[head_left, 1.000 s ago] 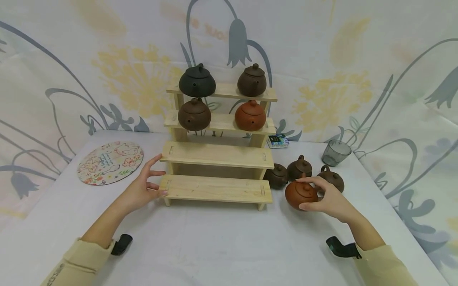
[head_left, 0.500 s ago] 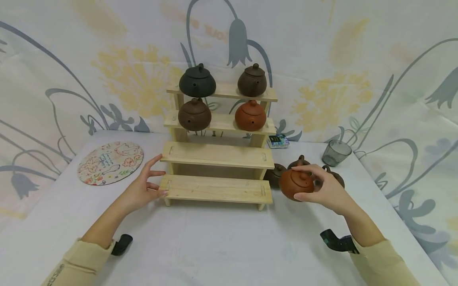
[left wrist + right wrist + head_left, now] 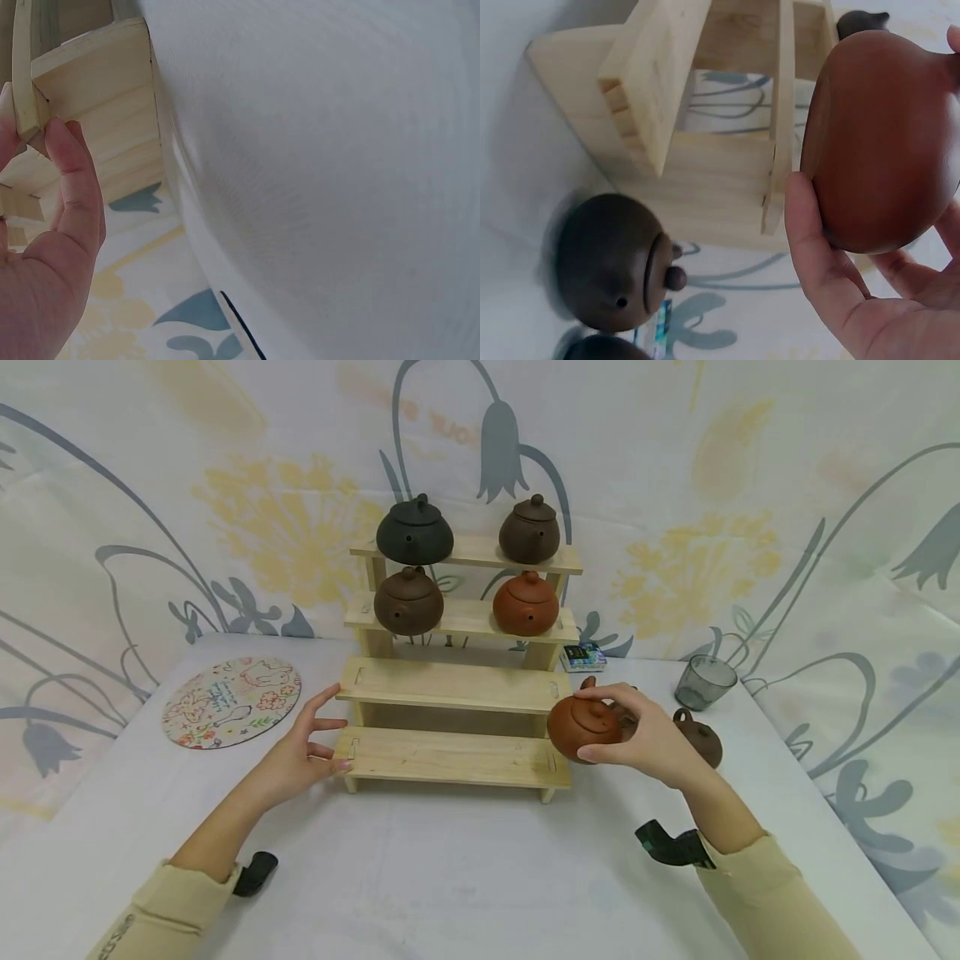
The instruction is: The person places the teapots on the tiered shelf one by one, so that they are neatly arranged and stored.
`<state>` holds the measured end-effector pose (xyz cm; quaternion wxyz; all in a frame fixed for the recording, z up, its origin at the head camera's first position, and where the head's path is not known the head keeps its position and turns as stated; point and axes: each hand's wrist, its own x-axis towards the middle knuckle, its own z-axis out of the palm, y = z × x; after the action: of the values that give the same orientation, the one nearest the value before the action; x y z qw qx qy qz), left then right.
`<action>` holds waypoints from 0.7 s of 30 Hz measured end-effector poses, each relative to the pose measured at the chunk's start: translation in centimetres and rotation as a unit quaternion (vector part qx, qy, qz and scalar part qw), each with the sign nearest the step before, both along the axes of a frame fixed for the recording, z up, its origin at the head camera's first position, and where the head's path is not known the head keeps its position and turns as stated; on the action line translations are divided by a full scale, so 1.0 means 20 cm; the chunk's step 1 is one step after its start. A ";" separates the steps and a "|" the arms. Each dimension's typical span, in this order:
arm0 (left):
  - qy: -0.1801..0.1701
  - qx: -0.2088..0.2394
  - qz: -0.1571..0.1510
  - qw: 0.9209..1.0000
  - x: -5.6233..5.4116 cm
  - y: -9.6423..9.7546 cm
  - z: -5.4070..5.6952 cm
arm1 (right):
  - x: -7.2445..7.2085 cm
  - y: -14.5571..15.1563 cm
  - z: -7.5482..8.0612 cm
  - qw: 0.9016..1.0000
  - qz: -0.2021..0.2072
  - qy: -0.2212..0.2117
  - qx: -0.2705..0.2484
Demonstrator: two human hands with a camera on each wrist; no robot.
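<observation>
In the head view my right hand (image 3: 654, 742) holds a reddish-brown clay teapot (image 3: 576, 727) with thumb and fingers around its body. The teapot is raised off the table, in front of the right end of the tiered wooden display stand (image 3: 453, 756). The right wrist view shows its smooth side and base (image 3: 885, 142) close up, the thumb against it. My left hand (image 3: 291, 762) grips the stand's left end, with thumb and fingers on either side of a shelf board (image 3: 27, 82) in the left wrist view.
On the upper two shelves stand a black teapot (image 3: 415, 533), two brown teapots and a red one (image 3: 526, 603). Right of the stand are more dark teapots (image 3: 701, 742), partly hidden by the right hand, a glass (image 3: 705, 681) and a small box (image 3: 583, 657). A patterned round mat (image 3: 231, 703) lies left.
My right hand has lifted the reddish-brown teapot and carried it leftward, up to the stand's right end. The left hand has stayed on the stand.
</observation>
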<state>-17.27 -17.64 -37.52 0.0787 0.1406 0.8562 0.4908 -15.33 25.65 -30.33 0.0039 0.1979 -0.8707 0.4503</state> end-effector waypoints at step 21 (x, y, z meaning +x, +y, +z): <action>0.005 0.014 -0.004 1.000 0.01 0.00 0.01 | -0.18 -0.40 0.00 0.999 0.035 0.022 0.015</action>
<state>-17.16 -17.69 -37.27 0.0748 0.1475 0.8492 0.5016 -18.86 17.72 -30.30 0.0041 0.2383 -0.8697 0.4322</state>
